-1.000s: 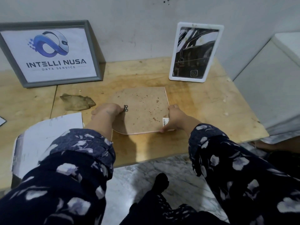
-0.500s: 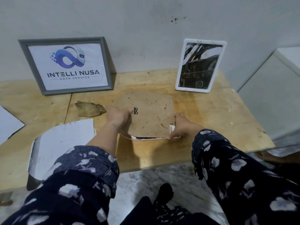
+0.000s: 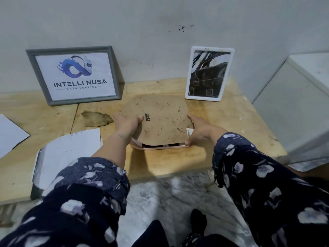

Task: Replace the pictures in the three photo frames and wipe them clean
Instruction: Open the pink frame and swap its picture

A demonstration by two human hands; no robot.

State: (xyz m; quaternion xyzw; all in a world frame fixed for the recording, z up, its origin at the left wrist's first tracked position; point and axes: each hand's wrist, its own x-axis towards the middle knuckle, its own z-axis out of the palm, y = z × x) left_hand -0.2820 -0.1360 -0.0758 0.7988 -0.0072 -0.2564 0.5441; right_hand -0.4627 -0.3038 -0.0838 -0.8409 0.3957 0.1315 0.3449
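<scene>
Lifting the stiff, light backing (image 3: 160, 120) off the pink frame (image 3: 156, 147).
My left hand (image 3: 127, 122) pinches its left edge, right hand (image 3: 199, 130) grips the right; the glass beneath is probably fragile.

Bare tabletop (image 3: 231, 114) right of pink frame (image 3: 160, 148), cloth (image 3: 97, 118) and papers (image 3: 67, 154) crowding left, two frames (image 3: 74, 75) behind.

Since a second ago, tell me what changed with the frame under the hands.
The brown backing board has lifted at its near edge off the pink frame, opening a dark gap; earlier it lay flat. The left hand grips its left edge, the right hand steadies the right side, as before. The grey frame, white frame and cloth stayed put.
</scene>
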